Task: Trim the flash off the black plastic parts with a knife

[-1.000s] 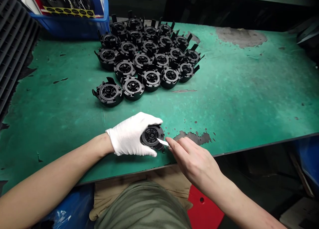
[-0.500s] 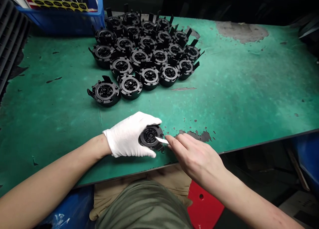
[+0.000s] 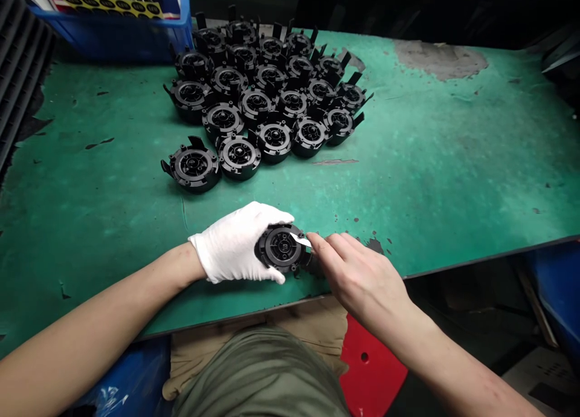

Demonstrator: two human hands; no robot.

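My left hand (image 3: 240, 243), in a white glove, grips a round black plastic housing (image 3: 283, 248) from its left side, thumb below and fingers above. The housing's ringed face is turned up toward me, and its prongs point right. My bare right hand (image 3: 357, 269) is closed on a small knife with a pale pointed blade (image 3: 299, 240); the handle is hidden in the fingers. The blade's tip lies at the upper right of the housing's ring. Whether it touches the plastic I cannot tell.
Several similar black housings (image 3: 240, 154) stand in a cluster at the back of the green tabletop (image 3: 453, 163). A blue bin (image 3: 118, 39) with printed sheets sits at back left, beside a black ribbed rack (image 3: 20, 66). The table's front edge runs just below my hands.
The housing has shifted slightly right and been tilted or turned in my left hand. The blade has gone from near its centre to its upper right rim.
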